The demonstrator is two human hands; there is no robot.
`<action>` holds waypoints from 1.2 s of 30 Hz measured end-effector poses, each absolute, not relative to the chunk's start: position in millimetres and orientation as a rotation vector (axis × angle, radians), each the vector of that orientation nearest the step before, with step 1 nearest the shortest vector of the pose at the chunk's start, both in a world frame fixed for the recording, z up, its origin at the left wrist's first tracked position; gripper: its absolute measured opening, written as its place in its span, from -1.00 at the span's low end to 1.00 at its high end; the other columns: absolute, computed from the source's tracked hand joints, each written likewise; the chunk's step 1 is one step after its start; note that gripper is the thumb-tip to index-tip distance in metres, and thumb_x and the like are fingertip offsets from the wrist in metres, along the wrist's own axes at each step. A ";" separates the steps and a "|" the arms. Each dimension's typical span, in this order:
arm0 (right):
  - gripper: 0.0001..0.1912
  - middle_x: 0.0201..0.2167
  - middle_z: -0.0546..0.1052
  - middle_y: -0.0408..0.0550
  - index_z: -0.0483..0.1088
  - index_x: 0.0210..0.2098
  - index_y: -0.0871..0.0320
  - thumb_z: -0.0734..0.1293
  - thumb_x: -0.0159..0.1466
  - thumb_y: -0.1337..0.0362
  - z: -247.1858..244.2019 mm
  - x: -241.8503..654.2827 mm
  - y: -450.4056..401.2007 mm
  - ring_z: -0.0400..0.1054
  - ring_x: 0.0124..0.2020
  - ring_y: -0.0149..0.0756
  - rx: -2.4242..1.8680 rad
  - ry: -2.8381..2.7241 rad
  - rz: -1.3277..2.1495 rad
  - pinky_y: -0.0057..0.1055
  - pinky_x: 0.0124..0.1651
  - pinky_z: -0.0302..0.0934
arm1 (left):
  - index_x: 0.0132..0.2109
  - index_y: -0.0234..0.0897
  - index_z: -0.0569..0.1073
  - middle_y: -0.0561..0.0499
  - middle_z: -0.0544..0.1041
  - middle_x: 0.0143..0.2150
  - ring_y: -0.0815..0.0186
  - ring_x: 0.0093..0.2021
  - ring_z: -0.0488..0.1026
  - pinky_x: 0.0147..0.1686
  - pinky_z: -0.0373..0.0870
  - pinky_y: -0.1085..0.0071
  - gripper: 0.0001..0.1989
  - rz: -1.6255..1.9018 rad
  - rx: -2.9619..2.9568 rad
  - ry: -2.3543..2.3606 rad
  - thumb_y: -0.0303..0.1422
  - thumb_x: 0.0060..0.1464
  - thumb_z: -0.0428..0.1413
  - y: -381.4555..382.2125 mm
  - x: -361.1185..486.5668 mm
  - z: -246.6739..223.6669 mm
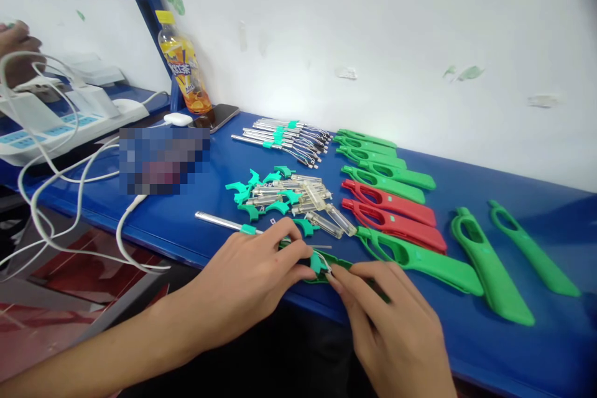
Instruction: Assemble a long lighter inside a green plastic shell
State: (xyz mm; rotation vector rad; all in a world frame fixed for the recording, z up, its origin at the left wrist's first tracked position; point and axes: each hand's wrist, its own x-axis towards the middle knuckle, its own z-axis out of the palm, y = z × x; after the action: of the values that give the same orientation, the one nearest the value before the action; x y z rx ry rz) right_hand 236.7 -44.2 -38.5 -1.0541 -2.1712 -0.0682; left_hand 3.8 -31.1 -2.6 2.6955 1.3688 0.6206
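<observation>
My left hand (pixel 268 264) pinches a teal trigger piece (pixel 318 263) between thumb and fingers, above a green lighter shell half (pixel 336 258) at the table's front edge. A silver metal tube (pixel 217 220) with a teal collar (pixel 250 229) runs out to the left from under that hand. My right hand (pixel 389 311) is closed at the shell's right part, its fingertips at thin wires (pixel 328 266) beside the trigger; exactly what they grip is hidden. Just beyond my hands lie loose teal triggers (pixel 278 207) and clear fuel tubes (pixel 340 219) in a pile.
Several metal tubes with wires (pixel 275 135) lie behind the pile. Green handle shells (pixel 424 264) and red ones (pixel 396 224) line the right. A drink bottle (pixel 184 65), phone (pixel 217 118), white cables (pixel 121 230) and power strip (pixel 28 140) stand left. Another person's hand (pixel 18 53) shows far left.
</observation>
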 end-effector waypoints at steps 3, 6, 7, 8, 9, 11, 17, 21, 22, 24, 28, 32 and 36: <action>-0.83 -0.25 0.53 -0.10 0.55 0.02 0.09 0.36 0.50 0.38 -39.6 237.2 -44.6 0.39 -0.26 -0.30 -1.050 -2.160 -0.054 -0.33 -0.12 0.22 | -0.04 -0.17 0.48 0.00 0.54 -0.04 0.21 -0.33 0.59 -0.47 0.41 0.30 -0.76 0.614 2.698 1.378 -0.24 0.54 -0.04 -31.3 3.5 -3.2; -0.83 -0.24 0.54 -0.10 0.55 0.03 0.09 0.36 0.50 0.39 -40.2 237.3 -44.8 0.40 -0.25 -0.31 -1.044 -2.148 -0.048 -0.35 -0.10 0.24 | -0.02 -0.17 0.48 -0.01 0.53 -0.01 0.19 -0.28 0.61 -0.48 0.40 0.30 -0.77 0.592 2.693 1.381 -0.23 0.54 -0.03 -30.9 3.6 -3.8; -0.83 -0.23 0.54 -0.11 0.55 0.03 0.09 0.36 0.50 0.39 -40.0 236.8 -44.8 0.41 -0.25 -0.32 -1.038 -2.141 -0.050 -0.36 -0.09 0.24 | -0.01 -0.17 0.49 -0.02 0.53 -0.01 0.18 -0.27 0.62 -0.48 0.40 0.31 -0.77 0.589 2.692 1.383 -0.23 0.54 -0.04 -30.5 3.6 -3.9; -0.84 -0.24 0.55 -0.11 0.56 0.02 0.09 0.36 0.50 0.38 -39.4 235.9 -44.8 0.41 -0.25 -0.33 -1.037 -2.129 -0.050 -0.37 -0.08 0.25 | -0.01 -0.17 0.49 -0.02 0.53 -0.01 0.18 -0.26 0.62 -0.49 0.40 0.31 -0.76 0.587 2.692 1.384 -0.23 0.54 -0.04 -30.1 3.7 -3.7; -0.85 -0.24 0.55 -0.12 0.56 0.00 0.09 0.36 0.50 0.37 -38.5 234.6 -44.8 0.42 -0.25 -0.34 -1.040 -2.113 -0.048 -0.38 -0.08 0.25 | -0.01 -0.17 0.49 -0.02 0.53 -0.01 0.19 -0.28 0.61 -0.49 0.40 0.31 -0.74 0.591 2.694 1.379 -0.22 0.55 -0.06 -29.7 3.6 -3.5; -0.88 -0.26 0.57 -0.13 0.57 -0.04 0.11 0.36 0.51 0.36 -36.1 231.6 -45.0 0.43 -0.26 -0.35 -1.049 -2.071 -0.041 -0.39 -0.06 0.26 | -0.03 -0.16 0.50 -0.01 0.54 -0.02 0.23 -0.33 0.59 -0.48 0.42 0.31 -0.71 0.603 2.701 1.368 -0.21 0.56 -0.09 -29.3 3.3 -2.6; -0.93 -0.30 0.60 -0.12 0.58 -0.13 0.18 0.43 0.44 0.43 -32.6 229.4 -47.0 0.46 -0.29 -0.39 -0.980 -2.006 -0.045 -0.43 -0.07 0.30 | -0.03 -0.17 0.50 -0.02 0.53 -0.02 0.25 -0.38 0.55 -0.49 0.41 0.32 -0.66 0.605 2.749 1.341 -0.21 0.57 -0.13 -30.0 1.9 0.5; -0.95 -0.32 0.54 -0.11 0.55 -0.18 0.14 0.44 0.43 0.40 -34.0 233.5 -47.1 0.42 -0.32 -0.36 -0.986 -2.092 -0.005 -0.39 -0.20 0.29 | -0.05 -0.19 0.51 -0.03 0.53 -0.02 0.27 -0.38 0.55 -0.48 0.42 0.31 -0.62 0.603 2.764 1.327 -0.20 0.58 -0.16 -29.9 2.4 1.1; -0.94 -0.32 0.54 -0.11 0.54 -0.20 0.13 0.44 0.43 0.39 -34.3 234.2 -46.9 0.41 -0.32 -0.36 -0.990 -2.109 -0.001 -0.38 -0.22 0.28 | -0.04 -0.18 0.51 -0.03 0.53 -0.02 0.27 -0.38 0.55 -0.48 0.42 0.31 -0.62 0.600 2.761 1.323 -0.20 0.58 -0.16 -30.0 2.5 1.4; -0.92 -0.32 0.53 -0.11 0.52 -0.22 0.12 0.44 0.44 0.38 -34.6 235.0 -46.5 0.40 -0.32 -0.36 -0.992 -2.124 -0.002 -0.38 -0.23 0.27 | -0.01 -0.18 0.52 -0.02 0.53 0.00 0.28 -0.38 0.55 -0.46 0.42 0.31 -0.64 0.578 2.758 1.307 -0.20 0.58 -0.14 -30.4 1.3 2.7; -0.88 -0.32 0.53 -0.12 0.49 -0.26 0.12 0.44 0.43 0.40 -35.4 234.2 -46.5 0.39 -0.33 -0.38 -0.999 -2.107 -0.007 -0.39 -0.23 0.26 | 0.06 -0.14 0.55 -0.03 0.52 0.05 0.23 -0.22 0.58 -0.35 0.46 0.30 -0.73 0.572 2.760 1.321 -0.25 0.55 -0.05 -29.3 -11.1 10.7; -0.86 -0.33 0.52 -0.14 0.48 -0.27 0.11 0.43 0.44 0.40 -36.0 232.8 -47.0 0.39 -0.32 -0.39 -1.003 -2.091 0.015 -0.40 -0.19 0.26 | 0.07 -0.10 0.55 -0.02 0.53 0.07 0.15 0.03 0.53 -0.08 0.48 0.24 -0.79 0.590 2.753 1.409 -0.37 0.51 0.02 -22.6 -34.4 21.9; -0.86 -0.34 0.51 -0.14 0.47 -0.27 0.11 0.42 0.46 0.37 -35.5 232.9 -46.6 0.39 -0.32 -0.38 -1.026 -2.081 0.015 -0.39 -0.18 0.26 | 0.01 -0.08 0.57 0.01 0.57 0.02 0.15 0.01 0.52 -0.05 0.44 0.24 -0.81 0.471 2.751 1.364 -0.33 0.51 0.03 -13.6 -50.3 25.1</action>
State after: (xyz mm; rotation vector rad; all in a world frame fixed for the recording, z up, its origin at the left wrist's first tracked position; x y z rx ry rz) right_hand 232.9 -46.6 -35.5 -1.0263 -2.0813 0.0155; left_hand -50.3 -13.6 25.1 2.7505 1.3640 0.4707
